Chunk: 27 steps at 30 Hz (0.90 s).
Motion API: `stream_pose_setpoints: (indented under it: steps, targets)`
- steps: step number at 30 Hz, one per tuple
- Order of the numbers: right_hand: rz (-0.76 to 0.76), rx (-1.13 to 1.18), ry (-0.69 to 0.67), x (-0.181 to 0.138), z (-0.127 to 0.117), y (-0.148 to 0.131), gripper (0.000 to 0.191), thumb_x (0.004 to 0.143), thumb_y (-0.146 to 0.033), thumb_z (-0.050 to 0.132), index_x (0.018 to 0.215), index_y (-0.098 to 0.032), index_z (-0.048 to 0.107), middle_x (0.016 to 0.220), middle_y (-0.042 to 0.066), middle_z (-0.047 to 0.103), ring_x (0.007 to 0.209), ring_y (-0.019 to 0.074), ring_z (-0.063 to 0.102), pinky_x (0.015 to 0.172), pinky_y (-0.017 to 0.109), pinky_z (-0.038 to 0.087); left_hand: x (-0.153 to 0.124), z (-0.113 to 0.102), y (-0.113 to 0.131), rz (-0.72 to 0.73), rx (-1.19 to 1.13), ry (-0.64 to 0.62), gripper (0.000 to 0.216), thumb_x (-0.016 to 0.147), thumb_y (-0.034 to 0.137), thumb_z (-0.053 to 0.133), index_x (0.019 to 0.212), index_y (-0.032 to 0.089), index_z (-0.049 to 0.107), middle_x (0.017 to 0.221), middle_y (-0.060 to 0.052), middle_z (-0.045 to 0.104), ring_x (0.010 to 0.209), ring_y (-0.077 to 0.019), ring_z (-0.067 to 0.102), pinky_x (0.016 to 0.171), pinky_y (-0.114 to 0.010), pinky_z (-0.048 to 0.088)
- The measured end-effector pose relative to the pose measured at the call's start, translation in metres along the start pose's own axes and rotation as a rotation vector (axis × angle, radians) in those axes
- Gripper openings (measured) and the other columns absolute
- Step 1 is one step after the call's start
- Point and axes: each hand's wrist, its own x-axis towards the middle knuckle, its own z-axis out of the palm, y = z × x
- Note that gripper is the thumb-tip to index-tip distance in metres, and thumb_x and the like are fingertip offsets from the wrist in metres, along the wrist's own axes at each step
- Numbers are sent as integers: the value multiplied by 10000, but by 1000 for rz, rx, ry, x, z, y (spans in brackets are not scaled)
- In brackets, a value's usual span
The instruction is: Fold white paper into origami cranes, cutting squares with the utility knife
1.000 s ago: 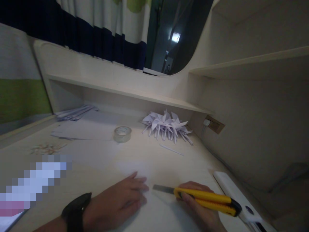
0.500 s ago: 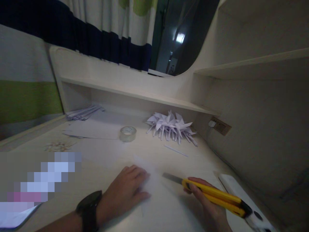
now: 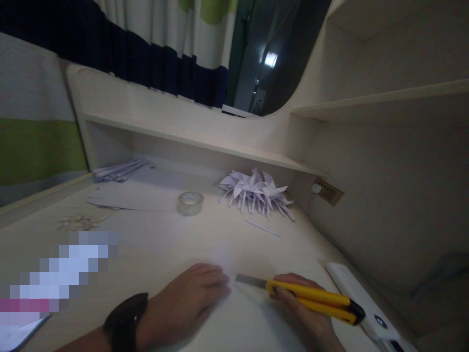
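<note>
My right hand (image 3: 298, 305) is wrapped around a yellow utility knife (image 3: 315, 297). Its blade extends to the left, the tip close to the fingers of my other hand. My left hand (image 3: 194, 298), with a black watch on the wrist, rests low over the desk. Its thumb and fingers are drawn together at a pale piece of paper (image 3: 220, 252), which is faint against the desk and partly hidden by the hand. Beyond the hands lies a thin white paper stick (image 3: 264, 228). A roll of clear tape (image 3: 190, 204) is further back.
White paper pinwheels (image 3: 256, 188) are heaped at the back. Paper sheets (image 3: 142, 193) and a stack of paper strips (image 3: 122, 171) lie back left, near a blurred small pile (image 3: 80, 222). A white device (image 3: 361, 298) sits at right. A pixelated screen covers the lower left.
My left thumb has closed toward the fingers, and the hand sits slightly lower. The knife has shifted left and down, its blade nearer to the left fingertips. The view has turned slightly.
</note>
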Motion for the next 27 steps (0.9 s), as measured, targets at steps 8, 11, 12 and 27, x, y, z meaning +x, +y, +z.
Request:
stream_pose_setpoints:
  steps: [8, 11, 12, 27]
  targets:
    - [-211, -252, -169, 6, -8, 1, 168, 758, -393, 709, 787, -236, 760, 787, 64, 737, 740, 227, 699, 673, 301, 599, -6, 7, -10, 70, 90, -32, 348, 985, 228, 379, 1310, 291, 487, 1308, 22, 582, 1222, -226, 505, 1036, -389, 365]
    - [-246, -285, -167, 7, -9, 1, 152, 777, -370, 694, 805, -237, 762, 815, 67, 741, 759, 223, 699, 689, 298, 597, -7, 8, -12, 67, 82, -50, 384, 967, 202, 427, 1330, 322, 466, 1334, 44, 557, 1240, -224, 488, 1049, -398, 352]
    - [-255, -281, -176, 8, -9, 1, 150, 781, -363, 690, 809, -235, 761, 817, 67, 743, 756, 221, 700, 686, 295, 598, -7, 8, -12, 65, 78, -56, 395, 962, 194, 435, 1334, 323, 462, 1338, 45, 552, 1242, -224, 487, 1051, -400, 352]
    - [-280, -299, -243, 8, -11, 3, 163, 796, -373, 674, 815, -233, 756, 816, 65, 742, 757, 212, 702, 680, 281, 605, -6, 2, -10, 85, 38, -30, 369, 967, 197, 406, 1309, 307, 488, 1312, 32, 578, 1250, -202, 481, 1070, -353, 329]
